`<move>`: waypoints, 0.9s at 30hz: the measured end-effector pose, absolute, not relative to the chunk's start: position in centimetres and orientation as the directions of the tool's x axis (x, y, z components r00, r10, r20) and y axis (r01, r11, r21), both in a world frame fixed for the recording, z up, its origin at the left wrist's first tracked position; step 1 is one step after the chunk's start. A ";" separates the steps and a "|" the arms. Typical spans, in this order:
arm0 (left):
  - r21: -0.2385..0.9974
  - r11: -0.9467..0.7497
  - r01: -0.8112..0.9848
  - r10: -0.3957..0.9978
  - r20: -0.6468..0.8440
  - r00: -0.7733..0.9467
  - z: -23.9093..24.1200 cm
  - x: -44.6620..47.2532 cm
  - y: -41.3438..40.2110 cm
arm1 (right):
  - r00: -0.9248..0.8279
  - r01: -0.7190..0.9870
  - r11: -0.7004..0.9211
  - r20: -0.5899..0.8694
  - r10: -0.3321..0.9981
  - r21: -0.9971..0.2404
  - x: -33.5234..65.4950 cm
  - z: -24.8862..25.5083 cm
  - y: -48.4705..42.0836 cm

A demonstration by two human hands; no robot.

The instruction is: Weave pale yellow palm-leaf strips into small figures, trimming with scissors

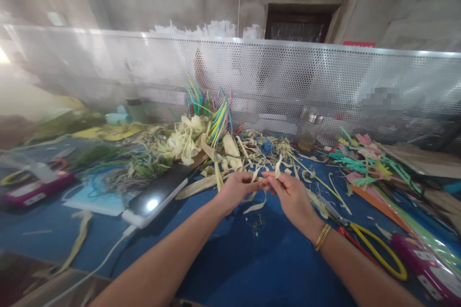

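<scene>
My left hand (239, 191) and my right hand (291, 196) meet over the blue tabletop, fingertips nearly touching. Both are closed in a pinch on a pale corn husk strip (278, 167), whose curled end stands up above the right fingers. More thin pieces hang around the fingertips, though which hand holds each is unclear. Behind the hands lies a heap of dry corn husk (230, 148), with a bunch of cream husk petals (187, 140) at its left. Colored stems (219, 120) rise from the back of that heap.
At right lie scissors (378, 249) with yellow and red handles, a purple power strip (425, 268) and colorful artificial sprigs (367, 158). A glass jar (310, 129) stands before the perforated metal screen (281, 67). Leftward are a white corded device (158, 196) and a blue face mask (95, 196).
</scene>
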State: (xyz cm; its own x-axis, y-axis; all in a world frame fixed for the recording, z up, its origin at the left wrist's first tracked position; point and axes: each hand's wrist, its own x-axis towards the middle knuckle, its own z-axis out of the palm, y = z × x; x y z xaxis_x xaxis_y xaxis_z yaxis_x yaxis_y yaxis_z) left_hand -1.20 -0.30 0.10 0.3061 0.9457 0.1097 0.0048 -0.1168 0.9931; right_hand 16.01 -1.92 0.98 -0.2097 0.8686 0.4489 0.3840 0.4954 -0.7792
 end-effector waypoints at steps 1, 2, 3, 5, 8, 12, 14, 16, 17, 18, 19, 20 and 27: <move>0.993 -0.115 -0.006 0.944 0.111 0.311 0.1 -1.2 -0.3 | -0.167 0.340 0.435 0.402 0.900 -0.834 16.0 0.7 -1.7; 0.994 -0.112 -0.017 0.944 0.112 0.312 0.1 -1.2 -0.3 | -0.141 0.293 0.384 0.358 0.923 -0.875 16.1 0.6 -1.5; 0.994 -0.111 -0.025 0.944 0.113 0.310 0.0 -1.1 -0.3 | -0.127 0.255 0.346 0.324 0.938 -0.903 16.1 0.4 -1.4; 0.992 -0.112 -0.048 0.952 0.121 0.280 0.0 -0.9 -0.2 | -0.114 0.209 0.300 0.281 0.953 -0.931 16.0 0.4 -1.2; 0.987 -0.117 -0.110 0.971 0.137 0.194 -0.2 -0.6 -0.1 | -0.099 0.191 0.272 0.257 0.961 -0.943 15.9 0.4 -1.2; 0.989 -0.096 -0.108 0.980 0.113 0.163 -0.2 -0.4 -0.2 | -0.071 0.234 0.285 0.275 0.959 -0.930 16.0 0.6 -1.5; 0.993 -0.076 -0.088 0.983 0.089 0.161 -0.1 -0.5 -0.2 | -0.058 0.335 0.322 0.322 0.945 -0.885 16.2 0.9 -1.7; 0.995 -0.071 -0.071 0.985 0.082 0.153 0.0 -0.6 -0.2 | -0.046 0.406 0.363 0.378 0.925 -0.838 16.4 1.3 -1.9; 0.995 -0.073 -0.064 0.985 0.082 0.150 0.0 -0.6 -0.2 | -0.041 0.407 0.379 0.398 0.916 -0.831 16.4 1.5 -2.0; 0.996 -0.074 -0.059 0.986 0.082 0.147 0.1 -0.6 -0.2 | -0.039 0.385 0.393 0.411 0.911 -0.835 16.4 1.7 -2.1; 0.996 -0.073 -0.057 0.986 0.081 0.143 0.1 -0.7 -0.2 | -0.037 0.352 0.403 0.418 0.908 -0.845 16.4 1.9 -2.2; 0.996 -0.071 -0.056 0.987 0.078 0.140 0.1 -0.7 -0.2 | -0.035 0.321 0.410 0.422 0.906 -0.854 16.3 2.0 -2.2; 0.996 -0.050 -0.068 0.992 0.057 0.113 -0.1 -0.8 0.1 | 0.039 0.372 0.504 0.556 0.830 -0.779 16.3 2.9 -2.9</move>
